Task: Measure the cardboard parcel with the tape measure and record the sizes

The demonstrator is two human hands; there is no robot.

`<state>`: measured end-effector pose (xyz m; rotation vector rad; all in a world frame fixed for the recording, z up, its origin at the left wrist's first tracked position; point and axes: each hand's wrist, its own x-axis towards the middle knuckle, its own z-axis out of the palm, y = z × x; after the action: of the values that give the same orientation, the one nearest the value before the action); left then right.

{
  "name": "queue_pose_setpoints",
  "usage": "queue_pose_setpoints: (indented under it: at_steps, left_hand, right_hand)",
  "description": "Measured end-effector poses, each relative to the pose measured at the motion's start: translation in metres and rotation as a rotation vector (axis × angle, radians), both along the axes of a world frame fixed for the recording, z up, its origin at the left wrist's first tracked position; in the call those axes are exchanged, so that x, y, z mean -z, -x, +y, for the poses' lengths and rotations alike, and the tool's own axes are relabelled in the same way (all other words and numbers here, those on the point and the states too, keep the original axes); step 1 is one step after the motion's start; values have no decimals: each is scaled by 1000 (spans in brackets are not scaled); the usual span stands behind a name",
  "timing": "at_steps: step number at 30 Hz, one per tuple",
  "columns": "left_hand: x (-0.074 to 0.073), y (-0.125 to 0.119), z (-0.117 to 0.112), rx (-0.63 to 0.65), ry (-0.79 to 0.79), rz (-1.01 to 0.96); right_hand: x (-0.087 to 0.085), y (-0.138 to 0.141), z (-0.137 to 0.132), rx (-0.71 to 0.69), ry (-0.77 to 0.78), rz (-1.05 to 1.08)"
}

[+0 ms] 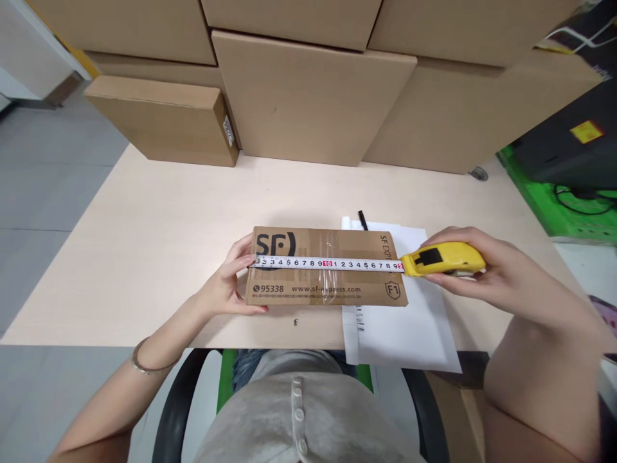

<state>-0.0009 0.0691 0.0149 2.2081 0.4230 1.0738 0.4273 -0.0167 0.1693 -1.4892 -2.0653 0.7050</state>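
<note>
A small brown cardboard box (332, 283) printed with "SF" lies flat on the light wooden table (159, 251), near its front edge. A white measuring tape blade (328, 263) is stretched across the box top from left to right. My left hand (229, 283) grips the box's left end and pinches the tape's tip there. My right hand (486, 270) is closed around the yellow tape measure case (443, 258) just off the box's right end.
A white paper sheet (409, 321) lies under the box's right side, with a black pen (362, 220) at its far edge. Large cardboard boxes (308, 96) are stacked along the table's back. A green mat (559, 206) with dark equipment sits at right.
</note>
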Motion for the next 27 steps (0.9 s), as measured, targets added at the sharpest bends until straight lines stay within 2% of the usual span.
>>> queue_pose_setpoints:
  at_steps: [5,10,14,18,20,23,27]
  left_hand:
    - [4,3,1,-8,-6,15]
    - [3,1,-3,-46,28,0]
    - [-6,-1,-8,-49,70,12]
    - [-15,5,-17,-89,26,80]
    - [-19,10,-25,-148,-4,118]
    - [-25,16,-38,-261,-87,150]
    - [-31,14,-57,-389,-336,184]
  right_hand:
    - [6,-5,-1,-4,8,10]
    - [-9,1,-1,-1,18,35]
    - [-19,27,9,-84,-37,16]
    - [-15,63,25,-173,-60,26]
    - [-10,76,30,-163,-70,79]
    - [-3,85,34,-54,-50,197]
    - [11,89,45,57,2,371]
